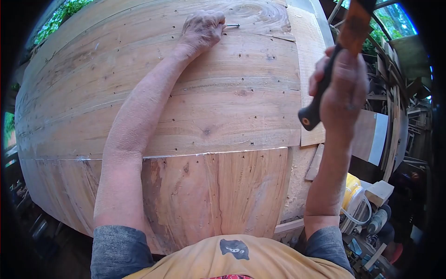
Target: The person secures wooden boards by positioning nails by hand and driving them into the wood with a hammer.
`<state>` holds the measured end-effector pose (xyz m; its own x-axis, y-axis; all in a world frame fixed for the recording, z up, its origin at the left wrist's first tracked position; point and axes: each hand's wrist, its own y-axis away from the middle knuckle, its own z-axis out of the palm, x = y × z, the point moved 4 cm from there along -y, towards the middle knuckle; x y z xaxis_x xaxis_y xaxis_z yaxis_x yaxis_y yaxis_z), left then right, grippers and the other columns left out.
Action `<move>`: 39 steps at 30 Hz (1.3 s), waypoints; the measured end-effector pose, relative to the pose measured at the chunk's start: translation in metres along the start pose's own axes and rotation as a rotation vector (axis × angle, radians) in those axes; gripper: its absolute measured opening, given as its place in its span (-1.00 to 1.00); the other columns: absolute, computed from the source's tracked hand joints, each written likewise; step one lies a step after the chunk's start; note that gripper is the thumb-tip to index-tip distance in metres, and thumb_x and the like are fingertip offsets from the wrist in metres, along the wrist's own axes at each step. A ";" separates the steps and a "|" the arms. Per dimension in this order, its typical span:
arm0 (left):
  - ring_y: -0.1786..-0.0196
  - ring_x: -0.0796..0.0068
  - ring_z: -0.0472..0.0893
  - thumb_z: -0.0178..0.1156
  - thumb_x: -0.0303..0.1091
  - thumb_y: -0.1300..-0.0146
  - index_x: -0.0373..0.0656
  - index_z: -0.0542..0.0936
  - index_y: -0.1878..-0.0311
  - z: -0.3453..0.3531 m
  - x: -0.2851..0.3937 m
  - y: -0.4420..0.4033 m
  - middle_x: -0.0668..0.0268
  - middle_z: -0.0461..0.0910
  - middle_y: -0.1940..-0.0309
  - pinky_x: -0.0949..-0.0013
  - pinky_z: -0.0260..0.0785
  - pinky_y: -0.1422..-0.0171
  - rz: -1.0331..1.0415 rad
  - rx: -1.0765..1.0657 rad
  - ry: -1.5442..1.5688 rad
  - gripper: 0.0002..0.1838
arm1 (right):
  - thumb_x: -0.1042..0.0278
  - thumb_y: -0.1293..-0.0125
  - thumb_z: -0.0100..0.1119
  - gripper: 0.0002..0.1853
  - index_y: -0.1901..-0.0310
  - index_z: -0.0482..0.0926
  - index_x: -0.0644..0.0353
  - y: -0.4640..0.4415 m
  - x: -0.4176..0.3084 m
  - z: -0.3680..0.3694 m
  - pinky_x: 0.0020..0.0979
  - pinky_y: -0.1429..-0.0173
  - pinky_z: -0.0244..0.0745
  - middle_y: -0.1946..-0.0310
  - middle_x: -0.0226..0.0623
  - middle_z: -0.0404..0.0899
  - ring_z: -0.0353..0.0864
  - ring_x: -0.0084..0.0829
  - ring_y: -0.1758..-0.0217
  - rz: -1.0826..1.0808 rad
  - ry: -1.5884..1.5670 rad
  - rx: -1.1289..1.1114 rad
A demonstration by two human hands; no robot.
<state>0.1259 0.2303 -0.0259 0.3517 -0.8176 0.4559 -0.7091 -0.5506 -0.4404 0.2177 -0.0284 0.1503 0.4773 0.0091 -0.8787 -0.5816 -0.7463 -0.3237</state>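
Near the top of a planked wooden surface [223,109], my left hand [201,30] is closed with its side resting on the boards. A thin dark nail [232,25] juts out to the right of its fingers. My right hand [344,88], raised at the right and slightly blurred, grips a hammer [356,24] by its black handle with an orange shaft. The hammer's head lies beyond the top edge of the view. Rows of small dark nail holes or nail heads dot the planks.
Pale boards [312,69] border the planking on the right. A yellow container [353,188] with a white handle stands lower right, beside a wooden block [379,192] and a power tool [378,220]. Stacked timber [395,102] leans along the far right.
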 end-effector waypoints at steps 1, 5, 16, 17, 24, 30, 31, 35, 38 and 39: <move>0.02 0.08 0.65 0.28 -0.27 -0.36 -0.09 0.65 0.21 0.000 0.000 0.000 0.22 0.69 0.21 0.06 0.50 -0.08 0.002 0.005 0.002 -0.88 | 0.02 -0.68 -0.06 -0.61 0.07 0.45 0.26 0.001 0.013 0.005 -0.53 0.56 0.37 0.52 -0.43 0.50 0.45 -0.64 0.62 -0.001 0.016 -0.029; 0.01 0.08 0.65 0.28 -0.28 -0.36 -0.09 0.65 0.21 -0.005 0.003 -0.001 0.21 0.69 0.21 0.06 0.49 -0.09 -0.020 -0.020 0.021 -0.89 | 0.00 -0.69 -0.15 -0.57 0.09 0.48 0.27 0.013 0.103 0.023 -0.20 0.33 0.56 0.49 -0.25 0.53 0.61 -0.39 0.42 0.237 0.609 -0.309; 0.14 0.04 0.72 0.27 -0.22 -0.34 -0.04 0.71 0.21 -0.005 0.004 -0.002 0.14 0.74 0.30 0.01 0.51 -0.03 -0.008 0.009 0.014 -0.86 | -0.09 -0.70 -0.14 -0.54 0.15 0.43 0.19 -0.018 0.002 -0.016 -0.52 0.53 0.45 0.53 -0.38 0.52 0.53 -0.60 0.60 -0.037 0.025 0.031; 0.15 0.05 0.72 0.27 -0.22 -0.34 -0.04 0.71 0.20 -0.006 0.004 -0.002 0.13 0.74 0.30 0.01 0.51 -0.02 -0.020 0.002 0.015 -0.86 | -0.08 -0.69 -0.14 -0.55 0.13 0.43 0.19 -0.018 -0.007 -0.015 -0.52 0.53 0.44 0.53 -0.39 0.52 0.53 -0.60 0.61 -0.095 0.002 0.080; 0.16 0.05 0.73 0.26 -0.23 -0.35 -0.05 0.71 0.22 -0.008 0.005 -0.004 0.13 0.74 0.32 0.01 0.51 -0.01 -0.015 0.029 0.023 -0.86 | -0.01 -0.68 -0.12 -0.56 0.14 0.52 0.23 0.002 0.117 0.020 -0.40 0.47 0.53 0.49 -0.35 0.53 0.53 -0.51 0.60 0.314 0.687 -0.324; 0.15 0.06 0.73 0.26 -0.22 -0.35 -0.03 0.72 0.21 0.002 0.001 0.000 0.14 0.74 0.32 0.02 0.53 -0.03 0.013 0.065 -0.010 -0.86 | -0.06 -0.70 -0.14 -0.52 0.22 0.47 0.22 -0.016 0.034 -0.017 -0.45 0.52 0.46 0.56 -0.37 0.50 0.49 -0.59 0.62 0.135 0.268 -0.089; 0.15 0.05 0.73 0.26 -0.22 -0.36 -0.03 0.72 0.21 -0.002 0.003 -0.002 0.14 0.75 0.32 0.01 0.53 -0.04 -0.006 0.032 -0.012 -0.86 | -0.05 -0.70 -0.13 -0.54 0.19 0.47 0.23 -0.023 0.019 -0.027 -0.47 0.51 0.45 0.55 -0.38 0.51 0.50 -0.59 0.62 0.081 0.237 -0.012; 0.14 0.04 0.73 0.25 -0.23 -0.36 -0.03 0.72 0.20 0.000 0.000 -0.002 0.14 0.75 0.29 0.00 0.53 -0.03 -0.035 0.002 -0.012 -0.86 | 0.00 -0.68 -0.14 -0.59 0.10 0.49 0.21 -0.031 -0.006 -0.030 -0.45 0.47 0.50 0.53 -0.34 0.55 0.53 -0.56 0.61 -0.074 -0.088 0.202; 0.13 0.04 0.73 0.24 -0.23 -0.36 -0.03 0.72 0.20 -0.004 0.002 -0.001 0.13 0.75 0.27 0.00 0.53 -0.03 -0.021 0.012 0.010 -0.86 | -0.03 -0.66 -0.11 -0.57 0.11 0.50 0.23 -0.003 0.118 0.001 -0.39 0.46 0.55 0.47 -0.29 0.58 0.56 -0.50 0.58 -0.184 0.705 -0.220; 0.14 0.04 0.73 0.24 -0.23 -0.36 -0.03 0.72 0.20 -0.002 0.006 -0.001 0.13 0.75 0.28 0.00 0.53 -0.03 0.006 0.036 0.009 -0.86 | -0.02 -0.67 -0.11 -0.58 0.13 0.50 0.22 -0.003 0.121 0.011 -0.39 0.47 0.54 0.47 -0.30 0.56 0.55 -0.49 0.59 -0.055 0.782 -0.298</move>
<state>0.1273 0.2259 -0.0209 0.3425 -0.8192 0.4599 -0.6885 -0.5519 -0.4704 0.2701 -0.0182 0.0408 0.8830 -0.3313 -0.3325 -0.3979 -0.9040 -0.1562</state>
